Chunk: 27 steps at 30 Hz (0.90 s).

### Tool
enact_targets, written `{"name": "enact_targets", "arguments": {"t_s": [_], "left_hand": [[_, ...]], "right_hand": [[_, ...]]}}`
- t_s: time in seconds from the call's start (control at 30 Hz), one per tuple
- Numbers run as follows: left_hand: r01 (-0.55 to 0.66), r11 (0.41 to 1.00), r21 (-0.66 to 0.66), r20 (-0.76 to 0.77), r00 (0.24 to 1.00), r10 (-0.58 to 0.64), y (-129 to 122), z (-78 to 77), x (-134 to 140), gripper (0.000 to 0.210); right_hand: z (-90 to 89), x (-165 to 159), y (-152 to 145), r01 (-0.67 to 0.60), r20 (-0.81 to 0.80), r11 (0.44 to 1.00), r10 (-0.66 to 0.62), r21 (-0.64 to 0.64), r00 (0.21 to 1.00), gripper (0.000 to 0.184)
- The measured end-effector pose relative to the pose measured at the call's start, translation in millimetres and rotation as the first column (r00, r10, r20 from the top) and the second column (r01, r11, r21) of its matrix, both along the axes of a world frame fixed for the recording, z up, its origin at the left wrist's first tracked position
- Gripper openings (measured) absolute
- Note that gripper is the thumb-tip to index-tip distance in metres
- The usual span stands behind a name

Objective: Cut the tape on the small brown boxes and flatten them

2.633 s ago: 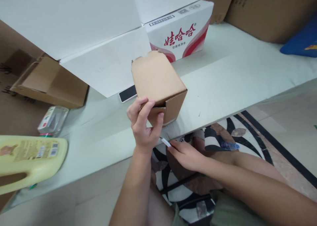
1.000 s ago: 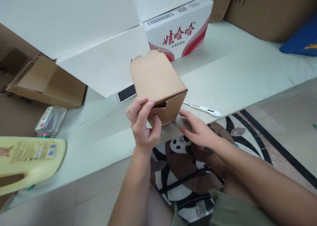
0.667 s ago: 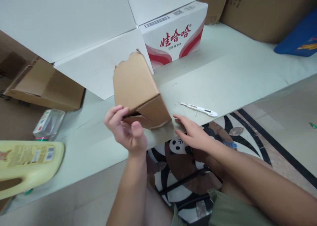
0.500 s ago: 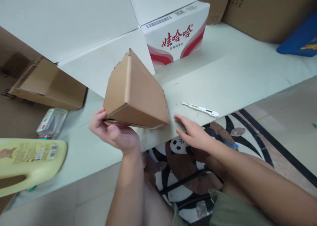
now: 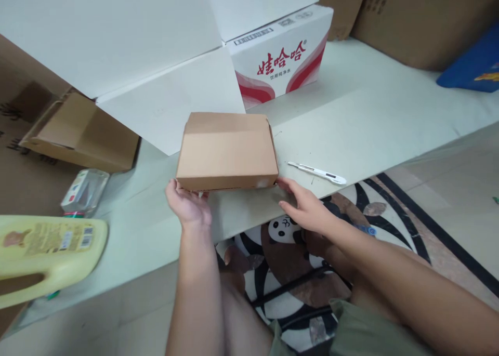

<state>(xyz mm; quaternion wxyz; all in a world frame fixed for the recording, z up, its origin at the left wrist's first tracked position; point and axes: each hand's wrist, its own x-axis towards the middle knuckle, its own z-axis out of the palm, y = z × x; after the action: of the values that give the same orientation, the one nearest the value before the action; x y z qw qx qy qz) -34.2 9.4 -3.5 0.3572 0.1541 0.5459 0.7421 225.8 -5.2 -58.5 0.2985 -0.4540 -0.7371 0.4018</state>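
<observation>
A small brown cardboard box [image 5: 228, 148] is tilted over the pale tabletop, its broad face turned up toward me. My left hand [image 5: 189, 204] grips the box at its near left corner, with some fingers hidden underneath. By the near right corner is my right hand [image 5: 306, 205], thumb and fingers apart; the fingertips reach the corner, though I cannot tell whether they press on it. A white craft knife [image 5: 317, 173] with its thin blade pointing left lies on the table, just beyond my right hand.
Behind the box stand large white cardboard panels [image 5: 156, 28] and a red-and-white carton [image 5: 283, 60]. At left are a yellow jug [image 5: 50, 249], a clear bottle [image 5: 91, 192] lying down and a brown carton [image 5: 89, 132]. A blue container [image 5: 471, 65] sits far right.
The box has tipped and turned from standing on end to a flatter pose, its top coming down. My left hand has turned with it; my right hand has barely moved and now meets its corner.
</observation>
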Motion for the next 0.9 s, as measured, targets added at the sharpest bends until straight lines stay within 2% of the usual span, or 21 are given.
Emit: {"name": "enact_targets", "arguments": {"t_s": [0.1,0.2,0.27,0.43,0.53,0.6,0.67,0.77,0.83,0.9], "left_hand": [[0.034,0.999,0.022,-0.089,0.995,-0.032,0,-0.3,5,0.047],[0.129,0.991,-0.026,-0.096,0.987,-0.131,-3,1.6,8,0.060],[0.145,0.987,-0.072,-0.087,0.985,-0.151,-4,2.5,10,0.066],[0.064,0.986,-0.155,-0.046,0.996,-0.072,-2,3.9,10,0.054],[0.022,0.982,-0.187,-0.011,1.000,-0.024,-2,7.5,9,0.048],[0.014,0.983,-0.184,0.031,0.999,-0.008,-3,10.9,7,0.046],[0.032,0.986,-0.162,0.070,0.997,-0.021,-5,13.7,4,0.048],[0.078,0.988,-0.134,0.109,0.992,-0.064,-8,14.3,-1,0.053],[0.108,0.986,-0.127,0.111,0.989,-0.094,-9,11.9,-4,0.054],[0.125,0.987,-0.104,0.092,0.989,-0.115,-10,8.7,-5,0.053]], "right_hand": [[-1.5,2,1,0.020,-0.040,1.000,-0.020,0.000,0.999,0.068],[-0.1,6,3,0.035,-0.043,0.999,-0.035,-0.006,0.998,0.074],[1.5,8,4,0.014,-0.054,1.000,-0.013,0.004,0.998,0.073],[4.6,8,-1,-0.021,-0.081,0.999,0.025,0.048,0.996,0.068],[8.1,7,-2,-0.023,-0.080,0.995,0.031,0.097,0.996,0.058],[10.7,10,2,0.049,-0.053,0.985,-0.040,0.165,0.998,0.045],[11.6,17,9,0.182,0.016,0.951,-0.192,0.250,0.981,0.036],[7.4,32,20,0.341,0.203,0.873,-0.425,0.348,0.882,0.036],[2.0,42,25,0.368,0.334,0.852,-0.493,0.373,0.803,0.040],[-2.9,48,28,0.348,0.425,0.859,-0.494,0.376,0.759,0.040]]}}
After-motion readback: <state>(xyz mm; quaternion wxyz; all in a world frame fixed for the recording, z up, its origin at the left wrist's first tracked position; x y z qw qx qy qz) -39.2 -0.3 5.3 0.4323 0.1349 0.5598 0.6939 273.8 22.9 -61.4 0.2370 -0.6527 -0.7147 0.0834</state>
